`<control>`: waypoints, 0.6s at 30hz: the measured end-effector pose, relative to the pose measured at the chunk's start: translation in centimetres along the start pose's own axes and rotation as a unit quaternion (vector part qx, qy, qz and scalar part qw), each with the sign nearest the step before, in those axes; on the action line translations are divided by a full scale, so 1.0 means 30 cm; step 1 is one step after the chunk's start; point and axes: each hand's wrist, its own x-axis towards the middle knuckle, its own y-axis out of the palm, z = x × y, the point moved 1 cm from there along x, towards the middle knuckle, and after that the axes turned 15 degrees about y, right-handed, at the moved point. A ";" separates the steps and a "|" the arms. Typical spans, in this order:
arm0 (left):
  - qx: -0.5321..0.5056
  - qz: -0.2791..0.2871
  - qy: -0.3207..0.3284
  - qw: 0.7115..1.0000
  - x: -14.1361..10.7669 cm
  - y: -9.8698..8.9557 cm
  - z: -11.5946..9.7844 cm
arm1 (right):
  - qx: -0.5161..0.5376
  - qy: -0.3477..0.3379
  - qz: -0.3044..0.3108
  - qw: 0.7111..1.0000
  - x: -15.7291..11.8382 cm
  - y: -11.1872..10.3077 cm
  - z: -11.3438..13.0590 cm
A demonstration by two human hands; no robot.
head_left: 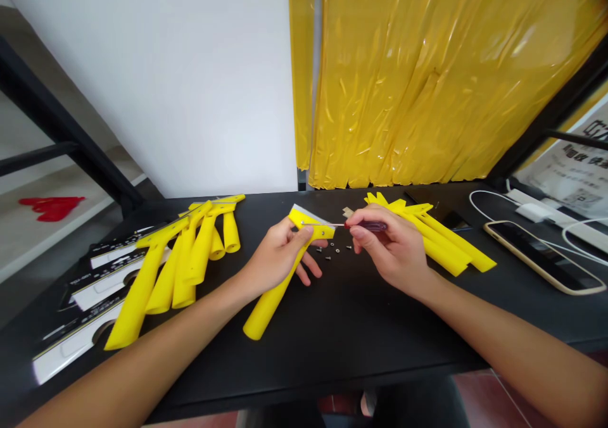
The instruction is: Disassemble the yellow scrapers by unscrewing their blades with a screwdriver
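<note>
My left hand (286,249) grips a yellow scraper (273,301) near its head, its handle slanting down toward me. A pale blade strip (308,215) runs along the top of the head, and screws show in the yellow plastic. In my right hand (392,244) is a screwdriver (368,226) with a dark red handle, pinched between thumb and fingers. Its thin shaft lies across the scraper head and reaches toward the left screw, close to my left thumb. Several small screws and nuts (337,251) lie on the black table (351,327) between my hands.
On the left lie several yellow scrapers (190,251) beside white-and-black packages (78,352). More yellow parts (434,238) are piled at right, with a phone (546,257), white cables and a power strip (565,219) beyond. A white panel (190,86) and yellow plastic sheeting (427,80) stand behind the table.
</note>
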 end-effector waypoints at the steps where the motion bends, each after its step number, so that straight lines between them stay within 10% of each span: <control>1: 0.002 0.002 0.000 1.000 -0.001 0.001 0.002 | -0.001 -0.001 0.002 1.000 0.000 0.001 0.000; 18: 0.017 0.001 -0.001 1.000 -0.004 0.003 0.010 | 0.007 0.008 -0.002 1.000 -0.003 0.005 0.004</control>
